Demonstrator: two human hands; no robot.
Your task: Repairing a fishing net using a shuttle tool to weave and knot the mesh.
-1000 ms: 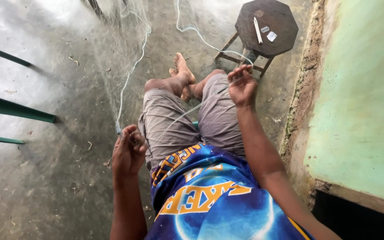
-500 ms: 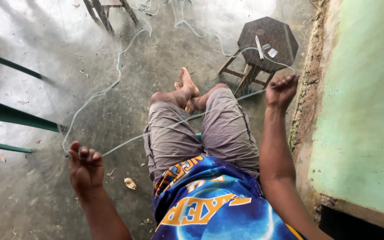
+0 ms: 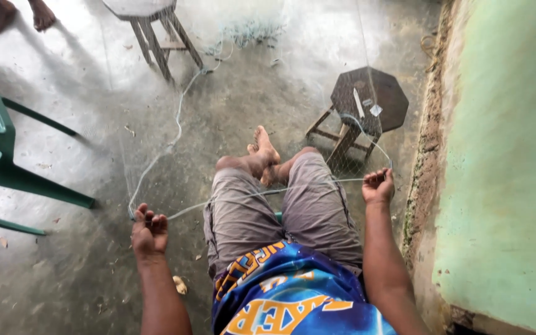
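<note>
Since earlier frame: both hands dropped nearer, cord now stretched across knees. Left hand (image 3: 149, 232) fisted on cord (image 3: 262, 193) at left; right hand (image 3: 378, 186) pinching it near stool (image 3: 369, 99). Keep tension even, cord level.

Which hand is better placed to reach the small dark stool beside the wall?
Right, probably. The right hand grips the cord just below the dark stool; the left hand is across the lap, much farther away.

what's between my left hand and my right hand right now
In the head view, a pale cord stretches from left hand to right hand, crossing both knees.
</note>
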